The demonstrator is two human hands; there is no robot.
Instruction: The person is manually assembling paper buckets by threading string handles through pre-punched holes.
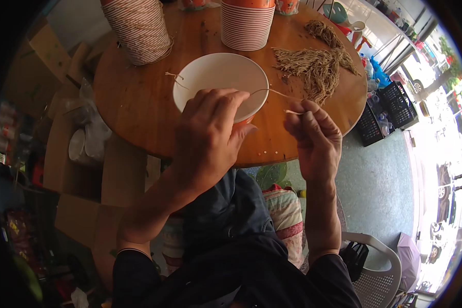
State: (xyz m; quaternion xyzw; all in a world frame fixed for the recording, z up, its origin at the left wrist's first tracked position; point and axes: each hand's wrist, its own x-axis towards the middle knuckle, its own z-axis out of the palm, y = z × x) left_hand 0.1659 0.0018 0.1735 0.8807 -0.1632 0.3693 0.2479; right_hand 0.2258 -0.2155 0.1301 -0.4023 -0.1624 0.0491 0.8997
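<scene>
Right hand (318, 138): thumb and bent fingers pinch a thin tan cord (276, 92); a short pale end of it sticks out to the left of the fingertips. From this grip the cord runs left over the right rim of a paper bucket (218, 69), white inside and orange outside. The bucket sits just ahead of the left hand (210, 128).

Left hand: bent over the near-left rim, back of hand facing up, thumb low by the orange outer wall, index fingertip near the cord. Cannot tell whether it clasps the rim or the cord; the fingertips are partly hidden. A knotted cord end (174, 76) shows at the bucket's left rim, ahead and left of this hand.

Beyond the right hand, a loose heap of tan cords (315, 66) lies on the round wooden table (133, 113). Farther ahead, between both hands, stands a stack of nested buckets (246, 28); a second, cord-strung stack (138, 36) stands ahead-left of the left hand.
</scene>
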